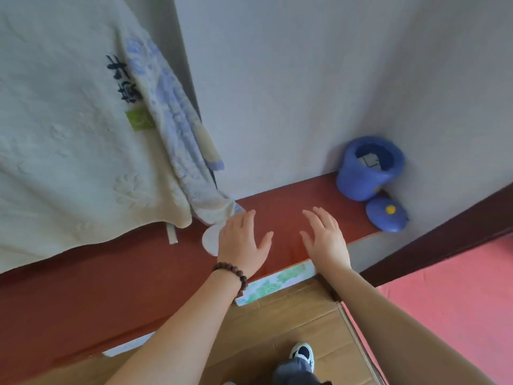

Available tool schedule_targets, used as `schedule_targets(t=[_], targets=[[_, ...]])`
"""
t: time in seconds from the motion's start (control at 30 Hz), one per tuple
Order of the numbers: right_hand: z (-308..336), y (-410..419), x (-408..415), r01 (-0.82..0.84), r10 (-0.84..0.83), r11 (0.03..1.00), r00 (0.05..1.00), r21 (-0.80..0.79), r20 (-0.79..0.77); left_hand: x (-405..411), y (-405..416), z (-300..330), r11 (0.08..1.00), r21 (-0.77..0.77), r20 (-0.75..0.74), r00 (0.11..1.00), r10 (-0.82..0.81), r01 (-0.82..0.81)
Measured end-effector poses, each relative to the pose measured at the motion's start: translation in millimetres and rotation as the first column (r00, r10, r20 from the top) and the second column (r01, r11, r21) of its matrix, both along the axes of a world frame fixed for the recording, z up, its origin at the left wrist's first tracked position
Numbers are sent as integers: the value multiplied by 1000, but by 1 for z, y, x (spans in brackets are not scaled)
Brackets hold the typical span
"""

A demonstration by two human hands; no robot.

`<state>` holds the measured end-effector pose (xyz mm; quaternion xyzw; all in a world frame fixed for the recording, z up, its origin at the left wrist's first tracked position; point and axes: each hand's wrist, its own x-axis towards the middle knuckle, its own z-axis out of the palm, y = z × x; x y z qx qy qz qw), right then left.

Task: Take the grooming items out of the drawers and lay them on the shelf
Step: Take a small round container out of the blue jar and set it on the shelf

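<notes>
My left hand [243,241], with a dark bead bracelet on its wrist, is held flat with fingers spread over the reddish-brown shelf [280,207] along the wall. My right hand [324,238] hovers the same way beside it, palm down and holding nothing. A small round white item [209,240] lies on the shelf, partly hidden under my left hand. No drawer is in view.
A cream towel [69,134] and a blue patterned cloth [177,129] hang at the left over the shelf. A blue pot [366,168] and its lid [387,215] sit in the right corner. A dark wooden frame [444,234] borders a pink surface [458,295]. A floral box edge [277,284] lies below my hands.
</notes>
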<state>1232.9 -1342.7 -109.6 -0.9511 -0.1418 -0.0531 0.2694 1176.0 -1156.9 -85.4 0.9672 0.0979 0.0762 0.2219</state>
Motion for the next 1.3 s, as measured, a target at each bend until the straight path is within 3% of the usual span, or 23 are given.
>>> schedule_targets(t=[0.17, 0.3, 0.6, 0.9, 1.13, 1.3], targets=[[6, -87, 40, 225, -225, 974, 973, -5, -45, 66, -72, 1, 993, -3, -4, 993, -119, 119], [3, -147, 85, 399, -395, 917, 902, -13, -176, 120, -123, 9, 989, -17, 7, 990, -144, 144], [-22, -182, 131, 328, -317, 944, 885, -26, -342, 189, -181, 10, 986, 18, -60, 985, -162, 164], [-31, -184, 131, 391, -347, 914, 889, 104, -298, 220, -183, 5, 976, -20, -92, 972, -217, 216], [20, -187, 101, 440, -430, 877, 898, 194, -94, 232, -177, 7, 968, -125, -96, 968, -232, 219], [67, -162, 134, 345, -357, 902, 934, 259, -3, 235, -174, 10, 965, -130, -75, 969, -237, 226]])
